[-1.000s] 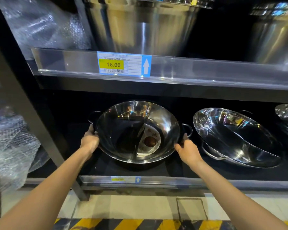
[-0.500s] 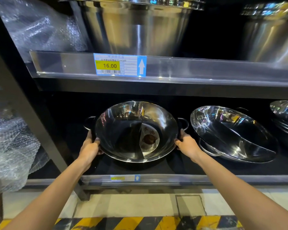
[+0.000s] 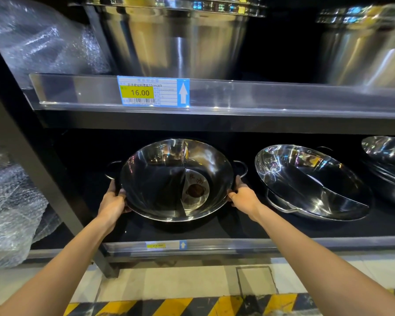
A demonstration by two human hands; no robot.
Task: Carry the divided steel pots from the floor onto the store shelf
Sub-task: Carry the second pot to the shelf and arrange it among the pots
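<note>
Round divided shiny steel pot (image 3: 169, 181) sits tilted on the dark lower store shelf (image 3: 214, 244), dead ahead. My left hand (image 3: 113, 202) and right hand (image 3: 243, 197) clamp opposite rim edges, equally near; handle axis runs left-right.

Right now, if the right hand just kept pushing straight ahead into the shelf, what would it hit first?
Probably the loop handle of the divided pot it grips: the right hand sits just below it. Past that looks dark and free, though depth is unclear.
</note>
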